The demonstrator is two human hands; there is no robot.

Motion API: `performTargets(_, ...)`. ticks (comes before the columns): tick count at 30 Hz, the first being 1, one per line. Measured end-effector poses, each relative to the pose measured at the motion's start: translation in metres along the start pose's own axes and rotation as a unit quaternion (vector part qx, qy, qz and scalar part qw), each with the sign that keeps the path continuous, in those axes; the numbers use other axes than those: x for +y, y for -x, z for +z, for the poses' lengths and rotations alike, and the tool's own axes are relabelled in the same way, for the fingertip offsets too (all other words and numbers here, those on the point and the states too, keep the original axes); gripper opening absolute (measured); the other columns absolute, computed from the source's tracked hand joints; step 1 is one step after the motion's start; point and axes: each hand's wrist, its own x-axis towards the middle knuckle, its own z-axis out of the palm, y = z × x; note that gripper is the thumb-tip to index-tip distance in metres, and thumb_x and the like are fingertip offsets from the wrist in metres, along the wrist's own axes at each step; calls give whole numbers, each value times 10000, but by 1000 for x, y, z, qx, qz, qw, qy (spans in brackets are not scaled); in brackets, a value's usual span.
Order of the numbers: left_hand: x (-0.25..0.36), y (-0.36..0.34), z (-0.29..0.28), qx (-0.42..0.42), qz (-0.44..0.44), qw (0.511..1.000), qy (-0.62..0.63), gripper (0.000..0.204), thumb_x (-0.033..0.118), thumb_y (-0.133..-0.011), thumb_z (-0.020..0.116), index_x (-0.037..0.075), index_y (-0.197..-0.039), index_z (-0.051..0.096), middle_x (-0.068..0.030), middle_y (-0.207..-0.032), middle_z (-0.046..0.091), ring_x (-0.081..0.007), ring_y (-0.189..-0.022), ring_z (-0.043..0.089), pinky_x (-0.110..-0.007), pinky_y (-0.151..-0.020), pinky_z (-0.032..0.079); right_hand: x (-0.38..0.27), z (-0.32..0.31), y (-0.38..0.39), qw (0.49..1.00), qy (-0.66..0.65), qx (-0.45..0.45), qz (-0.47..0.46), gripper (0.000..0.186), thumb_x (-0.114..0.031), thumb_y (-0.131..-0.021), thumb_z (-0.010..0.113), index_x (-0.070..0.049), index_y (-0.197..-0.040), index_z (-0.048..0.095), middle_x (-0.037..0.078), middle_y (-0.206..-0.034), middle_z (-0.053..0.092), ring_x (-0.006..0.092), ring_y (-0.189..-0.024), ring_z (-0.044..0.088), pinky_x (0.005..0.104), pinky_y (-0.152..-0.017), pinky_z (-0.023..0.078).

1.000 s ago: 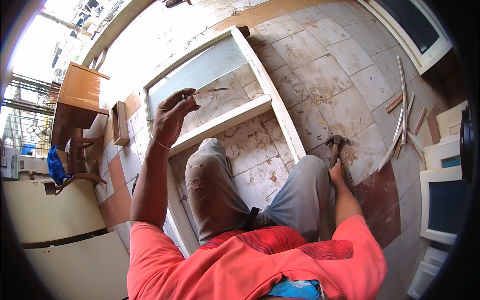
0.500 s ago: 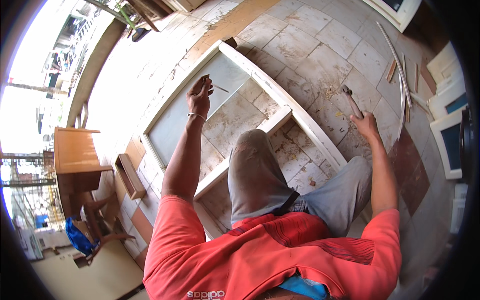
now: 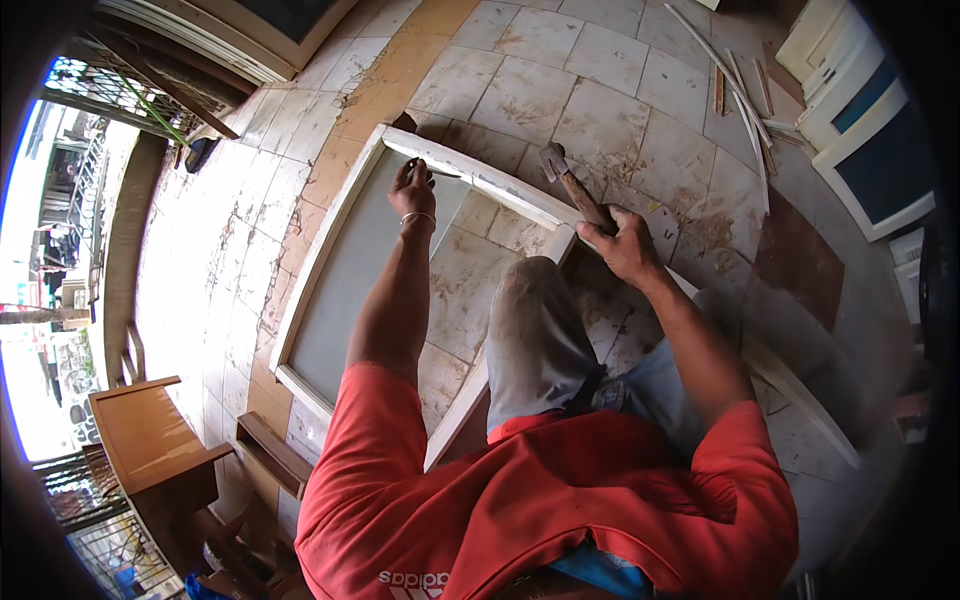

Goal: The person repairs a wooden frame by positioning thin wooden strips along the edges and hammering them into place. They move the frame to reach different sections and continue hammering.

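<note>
A white wooden frame (image 3: 512, 190) with a crossbar lies on the floor around my bent knee. A grey-looking glass pane (image 3: 345, 290) fills part of its left section. My left hand (image 3: 412, 190) is closed on a thin metal tool (image 3: 448, 175), perhaps a screwdriver or chisel, whose tip points right toward the frame's far rail. Its handle is mostly hidden by my fingers. My right hand (image 3: 625, 245) grips the wooden handle of a hammer (image 3: 585, 200). The hammer's head is raised near the far rail, to the right of the thin tool and apart from it.
Dirty pale tiles (image 3: 610, 110) surround the frame, with debris at the right. Long thin wooden strips (image 3: 735, 90) lie at the far right beside white framed panels (image 3: 875, 150). A brown wooden cabinet (image 3: 150, 430) and a narrow wooden box (image 3: 270, 450) stand at the left.
My left hand has brought the thin tool to the frame's far rail. My right hand has swung the hammer leftward, in closer to the frame. The whole view has turned and shifted.
</note>
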Motion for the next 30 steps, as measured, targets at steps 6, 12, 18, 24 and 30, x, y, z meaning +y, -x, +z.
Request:
performTargets(6,-12,-5,10,4,8,1000,18,272,151,-911,722,-32,-1111,694,-57,-909,719,-98,-724,621,-252,-649,499,-7,46,-15,996,-30,-26,85,608,-461,-841,720,132,-935,622,266,-772,638,303,-739,621,415,-706,487)
performTargets(12,-8,-9,16,-24,28,999,10,261,126,-903,726,-32,-1110,703,-54,-922,725,-91,-731,616,-241,-660,495,-1,55,-22,995,-11,-31,93,623,-479,-828,722,130,-913,620,236,-742,627,257,-717,600,405,-685,482)
performTargets(18,-23,-22,11,-27,72,996,-40,272,134,-897,727,-37,-1107,708,-118,-1019,751,-130,-906,684,-261,-832,511,1,60,-24,994,-51,-26,94,584,-481,-821,728,89,-824,602,142,-645,563,178,-647,524,383,-604,448)
performTargets(24,-23,-17,13,-22,63,996,-57,270,161,-886,741,-36,-1069,721,-119,-1016,755,-134,-934,694,-270,-857,514,-1,56,-24,990,-54,-41,121,556,-466,-832,727,78,-817,609,116,-645,564,170,-642,529,373,-596,448)
performTargets(30,-32,-16,5,-135,260,891,-347,233,291,-932,641,138,-1076,741,-125,-1038,720,-307,-975,693,-375,-807,553,-24,76,-43,996,9,-58,60,584,-512,-862,697,68,-872,620,193,-701,606,231,-673,576,389,-634,468)
